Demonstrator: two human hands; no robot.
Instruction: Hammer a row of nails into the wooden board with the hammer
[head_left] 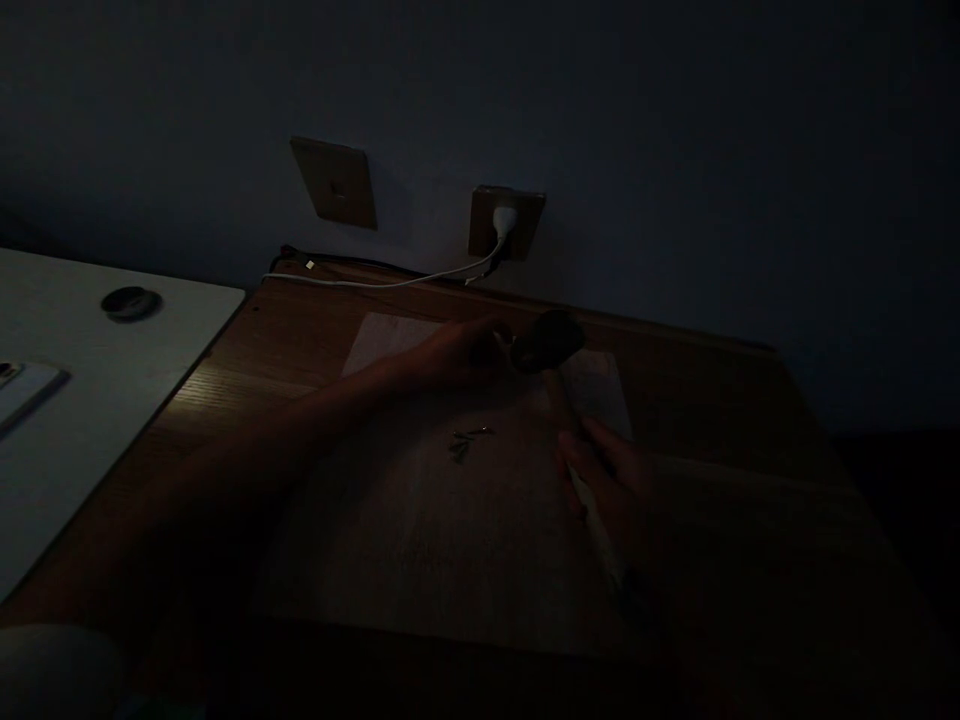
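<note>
Right hand (pixel 609 474): clamped on hammer (pixel 561 397), over board (pixel 450 540)
Left hand (pixel 466 352): apart from right, beside hammer; grip unclear
Metal bits (pixel 461 443): loose, board's middle
Fixed so far: cannot tell
Not fixed: these bits

the cable (pixel 390 284) is white (plug (pixel 505 219) too).

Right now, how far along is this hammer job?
Looks done: pale sheet laid down, metal pieces set out. In hand: right hand holds the hammer, its head beside the left hand. Apparently left: those loose pieces; too dark to tell whether any is driven.
</note>
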